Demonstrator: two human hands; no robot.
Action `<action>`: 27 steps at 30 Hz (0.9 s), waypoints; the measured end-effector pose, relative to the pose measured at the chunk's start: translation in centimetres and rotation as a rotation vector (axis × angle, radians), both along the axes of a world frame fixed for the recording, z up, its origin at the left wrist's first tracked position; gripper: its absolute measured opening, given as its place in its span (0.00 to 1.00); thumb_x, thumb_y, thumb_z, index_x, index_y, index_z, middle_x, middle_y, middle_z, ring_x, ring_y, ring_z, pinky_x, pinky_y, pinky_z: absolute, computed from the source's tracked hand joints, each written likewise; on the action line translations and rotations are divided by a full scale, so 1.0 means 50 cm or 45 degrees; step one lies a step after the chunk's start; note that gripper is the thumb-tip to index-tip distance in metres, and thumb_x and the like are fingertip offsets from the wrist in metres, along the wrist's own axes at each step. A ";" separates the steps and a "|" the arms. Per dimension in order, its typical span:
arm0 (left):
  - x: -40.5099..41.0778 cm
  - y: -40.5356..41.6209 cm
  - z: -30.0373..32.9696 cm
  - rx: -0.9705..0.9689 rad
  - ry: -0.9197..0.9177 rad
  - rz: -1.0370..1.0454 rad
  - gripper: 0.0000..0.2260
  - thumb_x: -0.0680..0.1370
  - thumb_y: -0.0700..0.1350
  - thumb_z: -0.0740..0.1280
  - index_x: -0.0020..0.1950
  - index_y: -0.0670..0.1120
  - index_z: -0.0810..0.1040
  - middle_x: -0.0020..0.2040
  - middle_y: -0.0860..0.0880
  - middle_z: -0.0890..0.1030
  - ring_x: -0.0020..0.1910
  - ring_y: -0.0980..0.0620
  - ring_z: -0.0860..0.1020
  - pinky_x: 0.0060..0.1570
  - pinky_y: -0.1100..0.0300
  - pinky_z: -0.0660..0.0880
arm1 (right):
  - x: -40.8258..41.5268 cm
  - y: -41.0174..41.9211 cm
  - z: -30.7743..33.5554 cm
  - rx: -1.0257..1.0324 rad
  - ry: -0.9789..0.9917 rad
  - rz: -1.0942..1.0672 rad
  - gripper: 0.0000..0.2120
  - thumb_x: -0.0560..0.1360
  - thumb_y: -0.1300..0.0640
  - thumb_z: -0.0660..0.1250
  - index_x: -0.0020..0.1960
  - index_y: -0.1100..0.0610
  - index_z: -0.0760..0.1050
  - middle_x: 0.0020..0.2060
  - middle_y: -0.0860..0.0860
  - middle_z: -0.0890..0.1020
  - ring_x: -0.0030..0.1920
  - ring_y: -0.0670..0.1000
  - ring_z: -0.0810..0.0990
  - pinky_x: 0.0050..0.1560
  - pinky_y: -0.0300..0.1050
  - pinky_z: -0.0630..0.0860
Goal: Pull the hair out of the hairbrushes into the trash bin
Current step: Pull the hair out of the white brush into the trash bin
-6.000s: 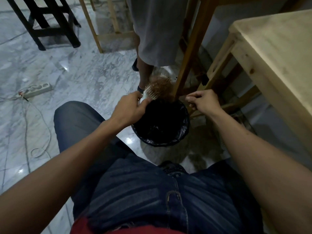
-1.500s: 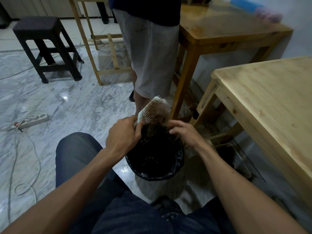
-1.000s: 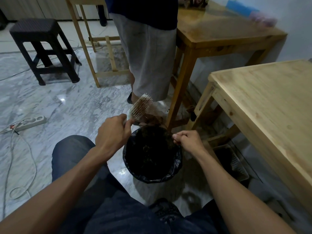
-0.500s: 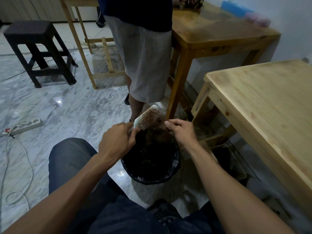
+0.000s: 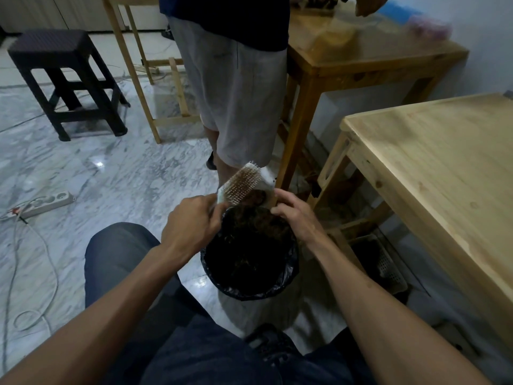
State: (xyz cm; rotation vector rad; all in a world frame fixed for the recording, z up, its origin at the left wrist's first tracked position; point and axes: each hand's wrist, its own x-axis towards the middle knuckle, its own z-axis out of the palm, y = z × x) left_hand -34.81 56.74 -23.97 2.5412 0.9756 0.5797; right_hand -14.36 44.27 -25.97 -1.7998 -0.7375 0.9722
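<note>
My left hand (image 5: 194, 220) grips the handle of a white hairbrush (image 5: 243, 184), bristles facing me, held over the far rim of a trash bin (image 5: 288, 276) lined with a black bag. A clump of brown hair (image 5: 254, 197) hangs at the brush's lower right edge. My right hand (image 5: 294, 215) pinches that hair beside the brush, just above the bin. Dark hair lies heaped inside the bin.
A person in grey shorts (image 5: 236, 107) stands just behind the bin. A light wooden table (image 5: 444, 168) is at the right and a darker one (image 5: 361, 51) behind. A black stool (image 5: 63, 79) and a power strip (image 5: 47, 202) with cords are at the left. A basket (image 5: 383, 262) sits under the table.
My right hand dropped to the bin rim a second ago, then came back up to the brush and now pinches the hair at its edge. The brush has tilted slightly.
</note>
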 end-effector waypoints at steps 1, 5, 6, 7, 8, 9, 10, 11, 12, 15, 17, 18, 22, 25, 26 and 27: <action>0.005 -0.006 0.000 0.008 0.008 -0.025 0.21 0.82 0.56 0.61 0.32 0.47 0.68 0.23 0.49 0.66 0.22 0.49 0.68 0.24 0.58 0.58 | -0.006 0.007 0.005 0.024 0.020 0.034 0.30 0.75 0.48 0.71 0.76 0.49 0.72 0.66 0.45 0.77 0.64 0.45 0.76 0.62 0.41 0.73; 0.016 -0.015 -0.006 0.048 0.031 -0.049 0.20 0.81 0.58 0.60 0.35 0.46 0.71 0.25 0.49 0.70 0.24 0.49 0.69 0.25 0.57 0.60 | -0.022 0.024 -0.004 0.068 -0.029 0.079 0.15 0.75 0.46 0.76 0.60 0.49 0.85 0.50 0.44 0.88 0.50 0.40 0.85 0.54 0.37 0.80; 0.015 -0.012 -0.004 0.040 0.013 -0.032 0.21 0.81 0.57 0.60 0.34 0.46 0.70 0.25 0.49 0.69 0.24 0.50 0.69 0.24 0.57 0.59 | -0.023 0.025 -0.010 0.086 -0.068 0.042 0.10 0.76 0.48 0.75 0.55 0.50 0.87 0.45 0.44 0.89 0.47 0.39 0.85 0.51 0.36 0.80; 0.012 -0.008 0.001 0.028 -0.013 -0.007 0.21 0.81 0.56 0.61 0.33 0.46 0.69 0.24 0.50 0.67 0.23 0.50 0.67 0.24 0.58 0.58 | -0.021 0.024 -0.016 0.089 -0.104 -0.003 0.06 0.77 0.50 0.75 0.51 0.50 0.88 0.41 0.44 0.89 0.44 0.39 0.85 0.49 0.36 0.79; 0.008 -0.002 0.006 0.020 -0.035 0.024 0.21 0.81 0.56 0.61 0.32 0.46 0.67 0.23 0.50 0.66 0.22 0.50 0.66 0.25 0.58 0.57 | -0.019 0.021 -0.022 0.072 -0.126 -0.044 0.04 0.77 0.51 0.75 0.48 0.50 0.88 0.38 0.44 0.88 0.41 0.38 0.84 0.47 0.35 0.77; 0.004 0.003 0.011 0.023 -0.040 0.054 0.22 0.81 0.55 0.62 0.31 0.45 0.66 0.22 0.50 0.65 0.21 0.50 0.65 0.25 0.59 0.56 | -0.015 0.015 -0.027 0.043 -0.148 -0.071 0.03 0.77 0.52 0.75 0.46 0.50 0.87 0.37 0.44 0.88 0.40 0.37 0.84 0.45 0.33 0.76; 0.001 0.007 0.016 0.032 -0.025 0.075 0.22 0.81 0.55 0.62 0.31 0.45 0.66 0.22 0.50 0.64 0.21 0.50 0.65 0.25 0.59 0.56 | -0.011 0.009 -0.031 0.014 -0.160 -0.090 0.03 0.77 0.52 0.75 0.45 0.49 0.87 0.36 0.44 0.88 0.39 0.37 0.84 0.44 0.33 0.75; -0.001 0.009 0.019 0.043 -0.003 0.082 0.22 0.81 0.55 0.62 0.30 0.46 0.65 0.22 0.50 0.64 0.21 0.50 0.65 0.25 0.59 0.56 | -0.006 0.001 -0.035 -0.014 -0.172 -0.105 0.03 0.77 0.53 0.76 0.45 0.49 0.88 0.36 0.44 0.88 0.40 0.38 0.84 0.44 0.34 0.76; -0.003 0.010 0.019 0.047 0.010 0.087 0.22 0.81 0.55 0.62 0.30 0.47 0.65 0.22 0.50 0.64 0.21 0.50 0.64 0.25 0.59 0.56 | -0.004 -0.005 -0.038 -0.044 -0.179 -0.118 0.03 0.76 0.53 0.76 0.44 0.50 0.88 0.37 0.45 0.88 0.41 0.41 0.85 0.46 0.36 0.77; -0.002 0.008 0.015 0.031 -0.005 0.105 0.22 0.81 0.55 0.62 0.30 0.49 0.63 0.22 0.50 0.64 0.21 0.50 0.64 0.25 0.59 0.57 | -0.002 -0.013 -0.043 -0.200 -0.265 -0.052 0.04 0.76 0.53 0.76 0.44 0.51 0.88 0.39 0.47 0.88 0.45 0.45 0.85 0.51 0.44 0.81; 0.001 0.006 0.009 0.040 0.013 0.111 0.22 0.81 0.56 0.61 0.31 0.47 0.65 0.23 0.50 0.65 0.22 0.49 0.65 0.25 0.59 0.57 | -0.002 -0.014 -0.043 -0.273 -0.305 0.030 0.03 0.76 0.52 0.75 0.47 0.50 0.88 0.44 0.47 0.88 0.49 0.45 0.85 0.57 0.47 0.81; 0.001 0.005 0.005 0.055 0.027 0.105 0.22 0.81 0.56 0.60 0.32 0.46 0.66 0.24 0.50 0.65 0.22 0.49 0.66 0.25 0.59 0.57 | 0.000 -0.012 -0.039 -0.283 -0.305 0.080 0.05 0.77 0.52 0.75 0.51 0.49 0.88 0.50 0.47 0.88 0.54 0.46 0.83 0.61 0.49 0.80; 0.001 -0.001 -0.003 0.094 0.070 0.041 0.20 0.82 0.55 0.60 0.33 0.47 0.66 0.25 0.51 0.66 0.24 0.50 0.67 0.25 0.59 0.56 | 0.005 0.008 0.000 -0.143 -0.062 0.156 0.31 0.76 0.50 0.74 0.77 0.49 0.70 0.67 0.46 0.76 0.67 0.46 0.72 0.66 0.46 0.69; 0.000 -0.005 -0.005 0.100 0.091 -0.017 0.19 0.82 0.56 0.60 0.35 0.46 0.69 0.27 0.51 0.67 0.25 0.50 0.69 0.25 0.58 0.56 | -0.003 0.024 0.019 -0.001 0.119 0.132 0.26 0.75 0.43 0.74 0.71 0.47 0.75 0.59 0.40 0.81 0.60 0.43 0.80 0.65 0.45 0.74; 0.001 -0.007 -0.006 0.106 0.094 -0.035 0.19 0.82 0.56 0.60 0.35 0.46 0.69 0.27 0.51 0.68 0.26 0.50 0.69 0.25 0.58 0.56 | -0.008 0.028 0.017 0.028 0.106 0.147 0.17 0.75 0.44 0.74 0.63 0.45 0.80 0.55 0.42 0.85 0.56 0.44 0.84 0.63 0.45 0.77; 0.001 -0.009 -0.006 0.113 0.099 -0.053 0.19 0.82 0.56 0.60 0.35 0.46 0.69 0.27 0.51 0.68 0.26 0.49 0.69 0.25 0.58 0.57 | -0.015 0.031 0.014 0.056 0.085 0.123 0.09 0.76 0.46 0.74 0.55 0.45 0.83 0.49 0.46 0.88 0.51 0.45 0.86 0.60 0.45 0.79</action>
